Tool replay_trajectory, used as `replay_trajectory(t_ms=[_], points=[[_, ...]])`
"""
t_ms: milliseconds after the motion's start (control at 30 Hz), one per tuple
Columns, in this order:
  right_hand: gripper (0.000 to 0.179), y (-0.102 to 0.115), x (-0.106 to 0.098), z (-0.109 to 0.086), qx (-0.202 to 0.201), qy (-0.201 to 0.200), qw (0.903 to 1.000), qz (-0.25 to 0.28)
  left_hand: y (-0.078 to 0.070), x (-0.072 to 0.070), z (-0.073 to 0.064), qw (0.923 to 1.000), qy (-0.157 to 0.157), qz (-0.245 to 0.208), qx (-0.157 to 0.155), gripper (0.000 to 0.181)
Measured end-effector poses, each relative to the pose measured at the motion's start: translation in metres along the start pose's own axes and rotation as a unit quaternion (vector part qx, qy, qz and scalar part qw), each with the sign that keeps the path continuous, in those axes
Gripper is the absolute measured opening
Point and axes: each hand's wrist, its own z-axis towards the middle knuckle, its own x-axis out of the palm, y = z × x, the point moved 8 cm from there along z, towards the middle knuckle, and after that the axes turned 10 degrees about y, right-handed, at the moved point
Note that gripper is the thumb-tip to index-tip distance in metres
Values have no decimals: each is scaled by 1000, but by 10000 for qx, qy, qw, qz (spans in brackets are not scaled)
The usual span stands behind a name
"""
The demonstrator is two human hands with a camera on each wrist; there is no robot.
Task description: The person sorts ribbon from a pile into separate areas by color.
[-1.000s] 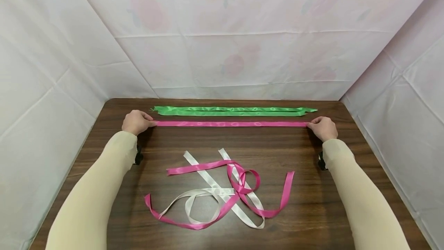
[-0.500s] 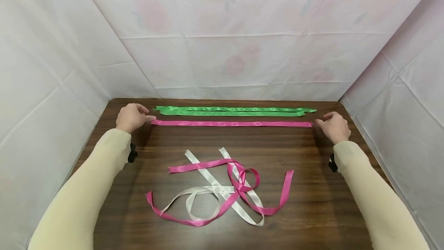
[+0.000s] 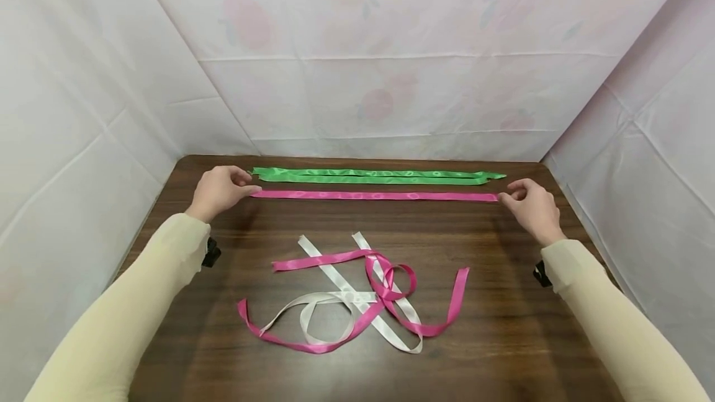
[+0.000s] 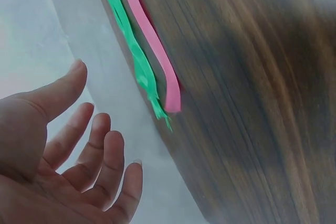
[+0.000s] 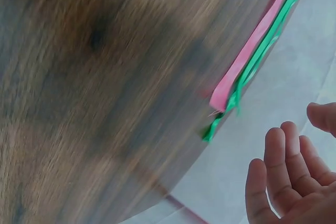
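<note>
A straight pink ribbon lies stretched across the back of the table, in front of a doubled green ribbon with frayed ends. At the pink ribbon's left end, my left hand overlaps it in the head view. In the left wrist view that same hand has its fingers spread and loosely bent, holding nothing, apart from the ribbon ends. My right hand is by the pink ribbon's right end. Seen from the right wrist, its fingers are relaxed and bare, with the thumb held away from them.
Nearer me on the brown wooden table, a loose pink ribbon curls over white ribbons in a tangle. Pale floral cloth hangs behind the table's back edge and on both sides.
A second ago both hands pinched the ends of the straight pink ribbon. They have let go and drawn outward, then shifted slightly; the ribbon stays stretched out.
</note>
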Motion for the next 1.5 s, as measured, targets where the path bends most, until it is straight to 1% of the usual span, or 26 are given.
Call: replay_trajectory(t_ms=[67, 200, 400, 467, 633, 733, 867, 933, 1033, 1133, 1233, 1333, 1500], points=[[45, 6, 1, -3, -120, -20, 9999, -4, -6, 4, -2, 10000, 10, 20, 94, 46], [40, 17, 4, -9, -316, -107, 9994, 14, -23, 12, -6, 9992, 71, 58, 387, 45], [37, 45, 12, -22, -728, -139, 9972, 104, -50, 26, -18, 9963, 251, 66, 823, 41], [35, 56, 16, -26, -911, -137, 9956, 140, -56, 30, -23, 9948, 271, 69, 981, 38], [29, 84, 30, -38, -1407, -161, 9897, 202, -66, 43, -37, 9893, 330, 209, 1406, 33], [25, 100, 41, -45, -1638, -126, 9861, 237, -67, 51, -47, 9863, 365, 364, 1570, 31], [26, 121, 56, -56, -1847, 97, 9823, 301, -62, 63, -63, 9805, 502, 640, 1791, 30], [27, 132, 64, -61, -1962, 236, 9799, 277, -60, 70, -69, 9747, 605, 809, 1993, 33], [30, 147, 76, -68, -2239, 415, 9736, 166, -58, 78, -77, 9663, 687, 1044, 2250, 37], [31, 161, 91, -72, -2617, 561, 9635, -44, -59, 83, -82, 9578, 647, 1271, 2495, 39], [32, 173, 107, -75, -2905, 726, 9539, -214, -58, 89, -85, 9511, 607, 1484, 2641, 42], [32, 183, 120, -77, -3048, 932, 9473, -328, -56, 94, -87, 9475, 672, 1574, 2702, 43], [34, 194, 143, -78, -3062, 1387, 9408, -445, -51, 102, -86, 9461, 866, 1525, 2722, 41]])
